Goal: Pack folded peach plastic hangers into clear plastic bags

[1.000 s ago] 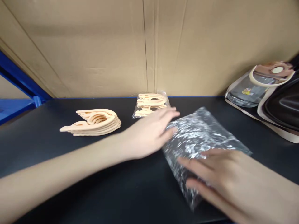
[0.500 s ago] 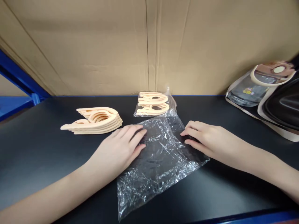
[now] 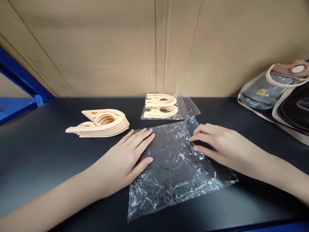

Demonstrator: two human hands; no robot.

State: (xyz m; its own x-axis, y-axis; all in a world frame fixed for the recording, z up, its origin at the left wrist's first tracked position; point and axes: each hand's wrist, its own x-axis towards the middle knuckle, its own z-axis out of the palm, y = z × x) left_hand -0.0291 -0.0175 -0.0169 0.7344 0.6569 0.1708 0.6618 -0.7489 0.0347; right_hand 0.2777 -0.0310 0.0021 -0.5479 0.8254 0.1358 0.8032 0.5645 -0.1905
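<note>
The left hand [image 3: 129, 158] lies palm down on the left part of a clear plastic bag [image 3: 169, 167], its fingers [image 3: 140, 141] stretched out flat and close together, the thumb spread away from them, with nothing gripped. The right hand [image 3: 217, 141] is at the bag's right side, its fingers [image 3: 201, 137] half curled and the thumb tip standing a little apart from them, so it is partly open; whether the tips press on the film I cannot tell. The bag is spread crinkled across the middle of the black worktop [image 3: 36, 154], between and under the hands, with a loose layer running out beneath the right one. Just beyond its far edge sits a clear packet [image 3: 184, 111] holding beige pieces [image 3: 156, 113] (they look like folded hangers). A neat stack of similar beige pieces [image 3: 103, 129] rests to the left, near the left fingertips but apart from them. Well off to the right are a clear bottle [image 3: 253, 96] with a brown lid and a cream handle, a pale strap [image 3: 296, 135] and a black bag [image 3: 289, 108]. Behind everything stands a cardboard wall [image 3: 96, 48], with a blue frame [image 3: 21, 74] at the left
</note>
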